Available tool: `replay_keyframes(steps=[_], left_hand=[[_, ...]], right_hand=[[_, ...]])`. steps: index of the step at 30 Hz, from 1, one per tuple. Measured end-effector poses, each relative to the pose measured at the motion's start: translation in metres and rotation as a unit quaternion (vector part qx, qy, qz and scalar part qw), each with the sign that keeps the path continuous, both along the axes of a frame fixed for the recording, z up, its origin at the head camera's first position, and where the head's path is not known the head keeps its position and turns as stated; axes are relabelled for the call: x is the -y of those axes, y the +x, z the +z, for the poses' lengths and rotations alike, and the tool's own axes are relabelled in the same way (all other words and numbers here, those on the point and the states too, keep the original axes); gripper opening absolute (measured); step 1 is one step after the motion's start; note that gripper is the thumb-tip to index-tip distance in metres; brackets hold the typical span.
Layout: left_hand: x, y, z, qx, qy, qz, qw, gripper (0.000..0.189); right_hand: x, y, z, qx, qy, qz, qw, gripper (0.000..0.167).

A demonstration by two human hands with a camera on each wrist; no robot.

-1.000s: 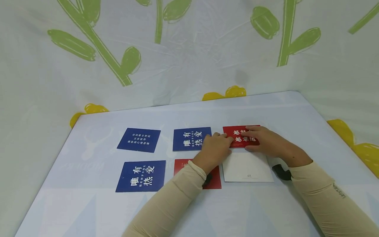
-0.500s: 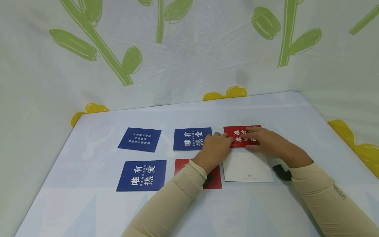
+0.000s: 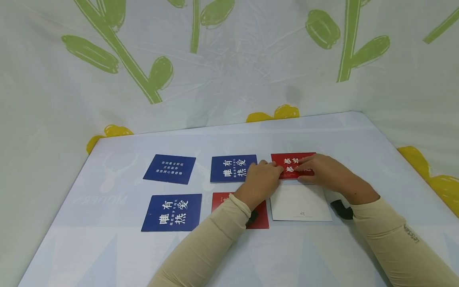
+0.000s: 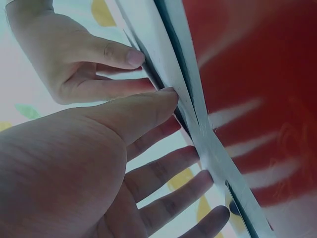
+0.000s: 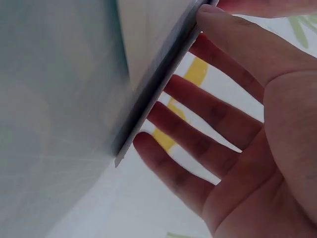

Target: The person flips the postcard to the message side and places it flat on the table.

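In the head view, a red card [image 3: 289, 164] with white characters lies flat at the back right, between my two hands. The fingertips of my left hand [image 3: 261, 178] touch its near left corner. My right hand [image 3: 328, 172] rests its fingers over the card's right part, hiding some characters. The left wrist view has my left hand [image 4: 64, 171] with thumb at a pale edge and fingers spread nearly straight. In the right wrist view, the thumb of my right hand [image 5: 247, 163] meets a card's edge, its other fingers extended. A white card [image 3: 300, 205] lies just nearer.
A blue card [image 3: 224, 165] sits left of my left hand. Beneath my left forearm, another red card [image 3: 264, 219] is partly hidden. Two more blue cards, one farther back [image 3: 169, 169] and one nearer [image 3: 172, 213], lie at left on the pale table [image 3: 107, 247].
My right fingers have drawn slightly inward on the red card. The left hand stays at its corner, and the cards look unmoved apart from a small camera shift.
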State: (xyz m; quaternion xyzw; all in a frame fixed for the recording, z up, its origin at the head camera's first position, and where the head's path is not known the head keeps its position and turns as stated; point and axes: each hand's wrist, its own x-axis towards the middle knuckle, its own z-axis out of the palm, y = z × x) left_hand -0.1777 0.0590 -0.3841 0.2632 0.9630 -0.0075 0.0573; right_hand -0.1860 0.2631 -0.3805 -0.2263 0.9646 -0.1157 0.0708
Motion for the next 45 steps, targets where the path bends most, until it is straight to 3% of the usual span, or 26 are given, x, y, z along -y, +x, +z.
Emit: replay_keyframes(steps=[13,20,27,34,45], left_hand=[[-0.0018,-0.0003,0.0003,-0.004,0.004,0.008,0.9999,0.044],[-0.0023,0.0003,0.0023,-0.004,0.030,0.023,0.9993,0.042],[-0.0024,-0.0007,0.0034,-0.020,0.049,0.038,0.9979,0.044],[-0.0011,-0.0012,0.0062,-0.045,0.064,0.047,0.9959,0.043],[0.0012,-0.0014,0.0085,-0.045,0.082,0.055,0.9941,0.045]], right_hand=[[0.0015,0.0018,0.0011,-0.040,0.006,0.030,0.9987,0.029],[0.0035,0.0038,0.0022,-0.069,0.003,0.037,0.9969,0.029],[0.0038,0.0050,0.0017,-0.125,0.003,0.040,0.9913,0.028],[0.0028,0.0049,0.0028,-0.153,-0.003,0.040,0.9874,0.030],[0.0029,0.0059,0.0063,-0.220,-0.022,0.042,0.9743,0.026]])
